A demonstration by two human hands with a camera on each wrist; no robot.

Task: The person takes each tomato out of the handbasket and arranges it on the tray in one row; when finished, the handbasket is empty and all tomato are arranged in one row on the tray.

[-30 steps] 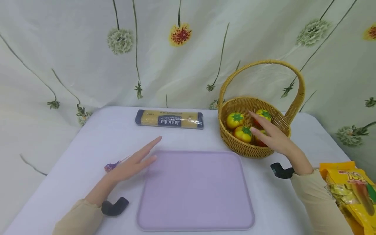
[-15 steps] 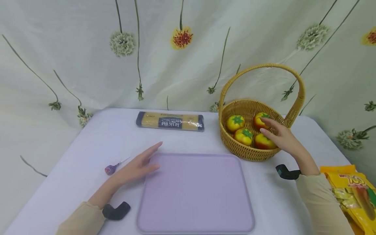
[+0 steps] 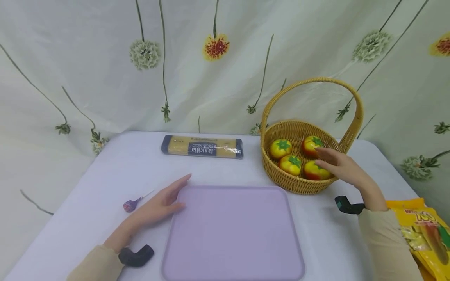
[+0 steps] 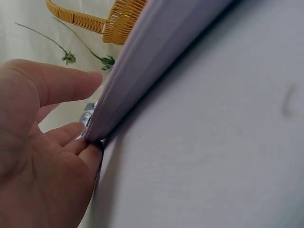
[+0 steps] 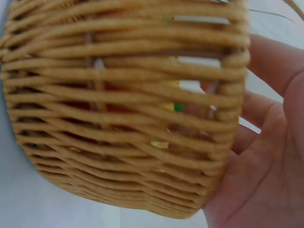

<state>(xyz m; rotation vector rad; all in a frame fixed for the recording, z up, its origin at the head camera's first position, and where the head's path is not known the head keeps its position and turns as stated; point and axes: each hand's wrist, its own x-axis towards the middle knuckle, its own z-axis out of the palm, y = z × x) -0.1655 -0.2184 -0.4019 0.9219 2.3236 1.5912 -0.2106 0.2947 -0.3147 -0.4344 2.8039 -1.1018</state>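
Note:
In the head view my left hand lies along the far left corner of the lilac tray, fingers extended. The left wrist view shows its lower fingers against the tray's edge, with thumb and fingers apart. My right hand reaches over the right rim of the wicker basket. Its loosely bent fingers hover around the near right persimmon-like fruit, yellow and red with green leaves. Contact with the fruit cannot be told; the basket wall hides the fingertips in the right wrist view. Several such fruits sit inside.
A pack of spaghetti lies behind the tray. Left of the left hand is a purple lollipop. A yellow candy bag lies by the right forearm. The basket's tall handle arches above the fruits; a floral cloth hangs behind.
My right hand has shifted right and lowered into the basket, uncovering the right-hand fruits. My left hand has come down to the tray's edge. The tray and basket stay in place.

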